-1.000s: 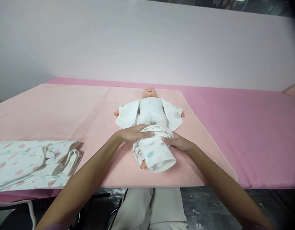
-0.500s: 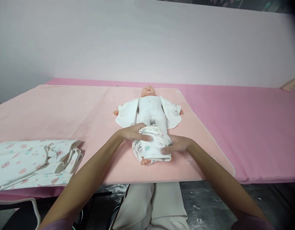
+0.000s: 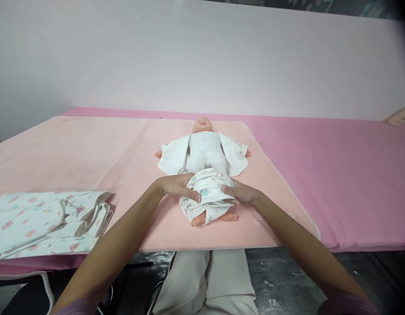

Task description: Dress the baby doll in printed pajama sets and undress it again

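Note:
A baby doll (image 3: 203,125) lies on its back, head toward the wall, in a white garment (image 3: 205,148) with its front panels spread to both sides. Bunched printed cloth (image 3: 210,186) surrounds its lower legs, and both feet show below it. My left hand (image 3: 182,186) grips the left side of this cloth, thumb on top and fingers partly hidden. On the right side, my right hand (image 3: 240,191) holds the same cloth, its thumb also on top.
Folded printed cloth (image 3: 51,223) lies at the table's left front. A peach mat (image 3: 133,153) lies under the doll, over a pink table cover (image 3: 320,170). A pale object (image 3: 400,116) rests at the far right by the wall (image 3: 202,61).
The printed cloth has been gathered up toward the doll's body, uncovering more of both feet. Both hands have shifted slightly with it and keep their hold.

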{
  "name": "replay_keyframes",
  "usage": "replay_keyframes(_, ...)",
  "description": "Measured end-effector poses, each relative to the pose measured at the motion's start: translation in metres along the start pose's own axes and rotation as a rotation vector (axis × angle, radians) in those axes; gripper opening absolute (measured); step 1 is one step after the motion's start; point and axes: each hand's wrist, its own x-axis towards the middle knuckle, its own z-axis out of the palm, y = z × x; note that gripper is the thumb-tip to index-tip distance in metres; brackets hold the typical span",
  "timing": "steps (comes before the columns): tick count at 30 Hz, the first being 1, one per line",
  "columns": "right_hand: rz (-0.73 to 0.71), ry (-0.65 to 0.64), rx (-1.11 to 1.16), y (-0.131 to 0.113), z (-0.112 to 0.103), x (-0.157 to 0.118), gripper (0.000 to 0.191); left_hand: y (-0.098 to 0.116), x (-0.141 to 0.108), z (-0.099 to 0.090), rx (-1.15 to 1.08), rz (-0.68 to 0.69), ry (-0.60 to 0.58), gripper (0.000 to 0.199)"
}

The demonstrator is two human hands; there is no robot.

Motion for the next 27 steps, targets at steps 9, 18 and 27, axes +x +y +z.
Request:
replay_keyframes(9,-0.069,-0.087,0.011,0.007,-0.015,0.004,0.078,-0.002,-0.001,0.004,0.005,-0.004,0.074,0.066)
replay_keyframes(18,-0.108,0.108,0.061,-0.001,0.003,0.004,0.044,0.017,-0.008,0.035,0.027,0.046,0.192,0.042)
replay_keyframes(27,-0.076,0.248,-0.071,-0.012,0.039,-0.022,0.053,0.018,-0.022,0.061,0.051,0.019,0.365,0.068)
